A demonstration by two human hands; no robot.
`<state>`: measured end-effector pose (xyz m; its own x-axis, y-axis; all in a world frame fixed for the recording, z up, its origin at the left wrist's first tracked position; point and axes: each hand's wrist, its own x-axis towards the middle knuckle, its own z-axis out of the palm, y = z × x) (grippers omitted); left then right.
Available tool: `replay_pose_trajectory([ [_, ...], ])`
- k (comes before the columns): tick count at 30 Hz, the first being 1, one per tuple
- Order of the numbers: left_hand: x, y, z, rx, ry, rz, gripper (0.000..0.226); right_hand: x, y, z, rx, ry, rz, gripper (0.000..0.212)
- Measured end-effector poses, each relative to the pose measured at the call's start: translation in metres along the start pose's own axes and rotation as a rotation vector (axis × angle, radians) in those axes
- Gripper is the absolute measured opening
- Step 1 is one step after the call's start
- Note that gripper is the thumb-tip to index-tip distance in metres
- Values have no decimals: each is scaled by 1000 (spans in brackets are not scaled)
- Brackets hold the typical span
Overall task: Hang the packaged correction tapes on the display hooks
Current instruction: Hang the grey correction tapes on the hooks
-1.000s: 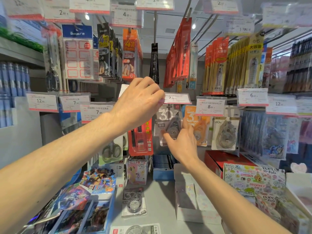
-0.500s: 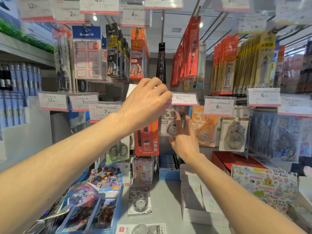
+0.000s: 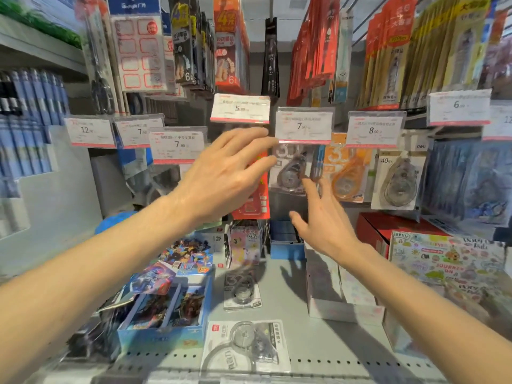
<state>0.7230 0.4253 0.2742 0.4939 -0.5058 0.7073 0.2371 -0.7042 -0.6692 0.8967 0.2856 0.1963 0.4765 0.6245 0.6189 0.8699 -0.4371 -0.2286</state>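
Grey correction tape pack hangs under 7.50 price tag; orange pack right of it, 40m pack farther right. Two packs on shelf: one far, one near. Card box left.

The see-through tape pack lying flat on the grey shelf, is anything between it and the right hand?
Nothing visible blocks it. The clear correction tape pack lies uncovered on the grey shelf, with the open right hand above it.

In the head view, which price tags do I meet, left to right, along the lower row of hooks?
12 tag → 7 tag → 7.90 tag → 7.50 tag → 8 tag.
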Motion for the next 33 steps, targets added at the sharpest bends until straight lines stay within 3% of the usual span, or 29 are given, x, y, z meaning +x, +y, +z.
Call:
replay_pose_trajectory([
  [3,-42,15,-1,-79,-55,-8,19,-16,11,11,9,-82,26,71],
  [5,-73,21,3,-162,-209,-49,18,-23,14,22,-7,-180,48,65],
  [11,-136,18,33,-402,-1116,-468,26,-25,0,77,-4,-522,66,47],
  [15,-146,18,57,-523,-1407,-579,26,-25,-17,122,44,-711,78,42],
  [19,-157,18,79,-553,-1525,-634,19,-25,-34,157,78,-775,132,39],
  [24,-163,17,87,-574,-1554,-675,25,-23,-50,181,-8,-838,197,74],
  [27,-164,19,88,-565,-1551,-692,30,-24,-57,185,-41,-824,212,83],
  [33,-172,19,86,-579,-1500,-712,26,-24,-62,184,-55,-792,212,67],
])
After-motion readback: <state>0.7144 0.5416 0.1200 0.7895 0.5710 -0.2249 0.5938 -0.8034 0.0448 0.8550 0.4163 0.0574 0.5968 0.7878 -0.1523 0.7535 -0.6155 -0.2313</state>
